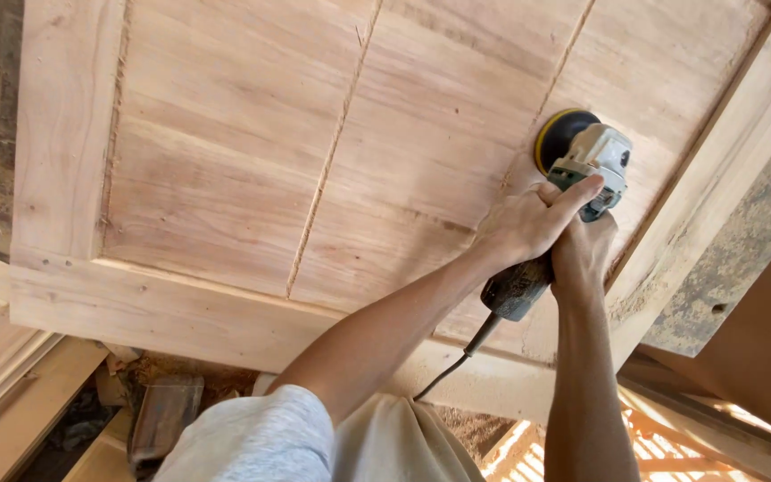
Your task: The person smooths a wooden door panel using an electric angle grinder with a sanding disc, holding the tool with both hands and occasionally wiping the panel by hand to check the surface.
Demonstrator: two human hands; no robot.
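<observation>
A pale wooden door panel (252, 170) with grooved boards and a raised frame lies flat before me. An electric disc sander (582, 156), grey-green with a black and yellow pad, presses on the panel near its right frame. My left hand (528, 221) wraps over the sander's body, index finger stretched along its head. My right hand (582, 254) grips the tool from below, by its dusty handle (515, 290). A power cord (457, 361) trails from the handle toward me.
Sawdust lies along the right frame rail (662, 295) and under the near edge. More timber pieces (11, 375) are stacked at the lower left, with a dark block (164, 412) among shavings. A brown board (760, 348) stands at the right.
</observation>
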